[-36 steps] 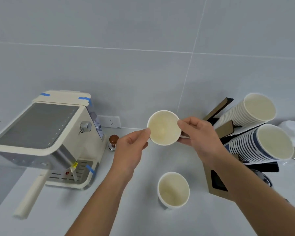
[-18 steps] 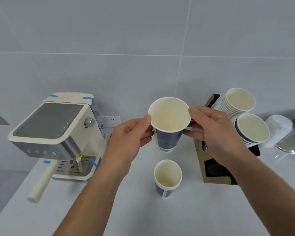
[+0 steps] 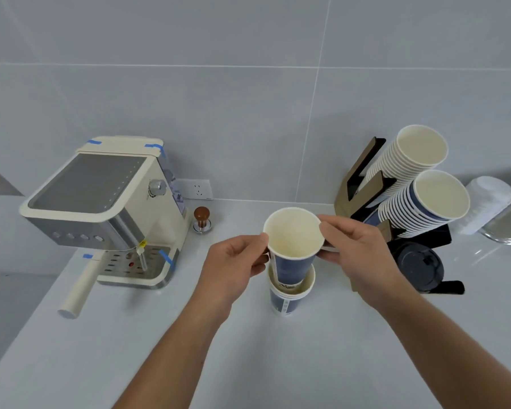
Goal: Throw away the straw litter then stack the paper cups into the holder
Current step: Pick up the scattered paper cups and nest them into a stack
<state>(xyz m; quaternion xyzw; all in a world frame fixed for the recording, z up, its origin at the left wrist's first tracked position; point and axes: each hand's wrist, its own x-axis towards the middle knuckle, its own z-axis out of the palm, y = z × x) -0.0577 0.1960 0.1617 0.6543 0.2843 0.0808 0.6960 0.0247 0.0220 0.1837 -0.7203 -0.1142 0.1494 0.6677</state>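
Both hands hold one blue paper cup (image 3: 292,262) by its white rim, my left hand (image 3: 233,265) on its left side and my right hand (image 3: 357,255) on its right. The cup stands upright, its bottom partly inside a second blue cup (image 3: 286,299) that stands on the white counter (image 3: 278,364). To the right, a cardboard cup holder (image 3: 363,184) leans with two slanted stacks of cups: an upper white stack (image 3: 410,154) and a lower blue stack (image 3: 425,202). No straw litter is in view.
A cream espresso machine (image 3: 101,208) with a long handle stands at the left. A brown-knobbed tamper (image 3: 201,219) sits by the wall socket. Black lids (image 3: 419,270) lie at the holder's foot. A white bag and a metal container (image 3: 508,219) stand at the far right.
Both hands have lowered the held cup from above the counter down into the cup that stands there. The view has shifted slightly.
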